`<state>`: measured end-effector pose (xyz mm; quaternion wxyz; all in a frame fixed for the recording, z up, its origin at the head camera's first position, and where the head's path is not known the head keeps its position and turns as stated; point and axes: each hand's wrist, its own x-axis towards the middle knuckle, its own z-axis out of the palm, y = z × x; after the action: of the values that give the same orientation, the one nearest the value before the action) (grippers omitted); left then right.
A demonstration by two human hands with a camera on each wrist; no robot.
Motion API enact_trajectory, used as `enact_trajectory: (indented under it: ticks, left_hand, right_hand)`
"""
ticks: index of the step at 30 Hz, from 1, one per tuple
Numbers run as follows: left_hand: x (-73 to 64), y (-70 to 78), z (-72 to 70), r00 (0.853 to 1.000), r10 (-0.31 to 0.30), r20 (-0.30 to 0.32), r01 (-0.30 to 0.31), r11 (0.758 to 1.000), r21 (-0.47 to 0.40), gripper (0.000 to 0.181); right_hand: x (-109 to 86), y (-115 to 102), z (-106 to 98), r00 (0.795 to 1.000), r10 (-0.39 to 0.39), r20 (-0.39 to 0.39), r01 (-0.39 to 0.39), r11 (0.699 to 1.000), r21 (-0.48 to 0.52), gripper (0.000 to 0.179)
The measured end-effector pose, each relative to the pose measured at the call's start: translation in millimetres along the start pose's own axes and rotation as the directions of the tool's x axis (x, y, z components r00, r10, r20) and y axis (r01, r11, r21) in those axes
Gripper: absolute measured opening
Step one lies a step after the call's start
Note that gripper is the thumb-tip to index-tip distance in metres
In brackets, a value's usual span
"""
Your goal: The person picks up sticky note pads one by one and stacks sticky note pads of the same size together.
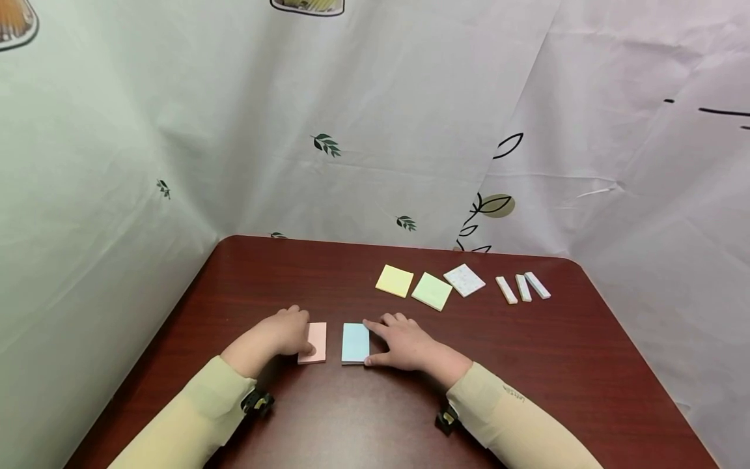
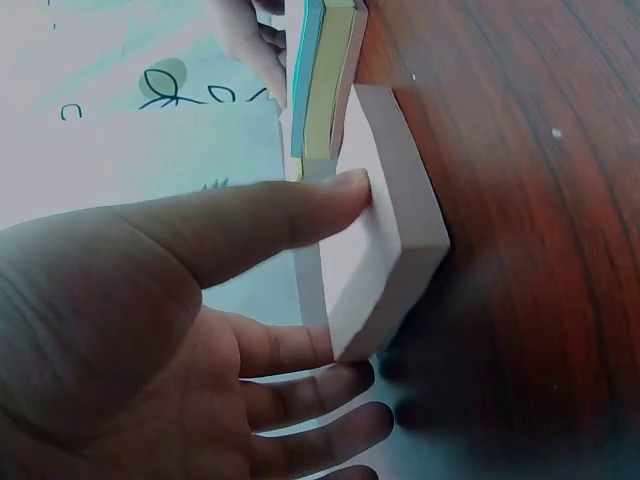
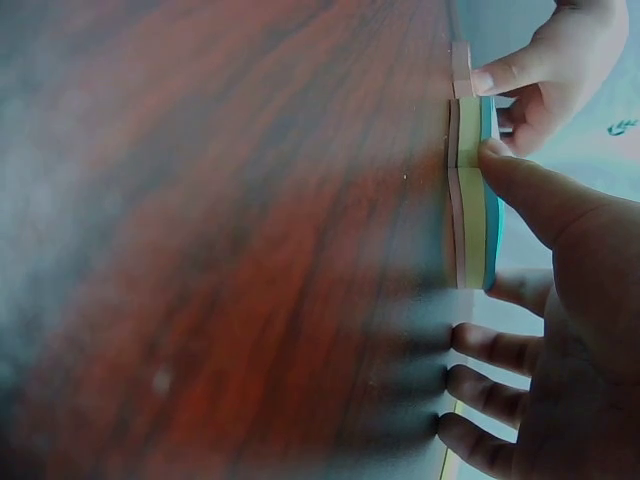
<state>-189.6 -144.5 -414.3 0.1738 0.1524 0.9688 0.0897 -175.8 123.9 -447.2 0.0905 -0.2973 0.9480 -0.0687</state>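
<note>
My left hand (image 1: 287,331) pinches a pink sticky note pad (image 1: 318,340) by its left side, on the table. In the left wrist view its thumb presses on the pad's face and the other fingers lie at its far side. To the right is a stack of sticky note pads (image 1: 355,343), light blue on top. The right wrist view shows yellow and pink layers under the blue. My right hand (image 1: 407,344) holds this stack by its right side, thumb at the near corner and index finger at the far corner. A narrow gap separates pad and stack.
Farther back on the dark red table (image 1: 375,417) lie a yellow pad (image 1: 395,281), a pale green pad (image 1: 432,291) and a white speckled pad (image 1: 465,280). Three narrow whitish strips (image 1: 523,288) lie at the back right. Patterned white cloth (image 1: 375,163) hangs behind the table.
</note>
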Motion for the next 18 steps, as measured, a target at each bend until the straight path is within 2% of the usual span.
enact_trajectory:
  ticks: [6,10,18]
  left_hand:
    - [1.6,-5.3,1.3,1.000,-0.014,0.010,0.015,0.994,-0.112,0.055]
    - [0.6,-5.6,3.5,1.000,-0.003,0.003,0.004,0.982,-0.187,0.059]
    - [-1.6,-7.5,9.8,1.000,-0.010,-0.001,0.009,0.957,-0.290,0.054]
  right_hand:
    - [0.6,0.7,0.3,1.000,0.003,0.002,-0.003,1.000,-0.003,0.079]
    - [0.2,1.0,0.5,1.000,0.006,0.008,-0.006,1.000,0.001,0.079]
    - [-0.2,0.0,0.5,1.000,0.004,0.005,-0.004,1.000,0.005,0.079]
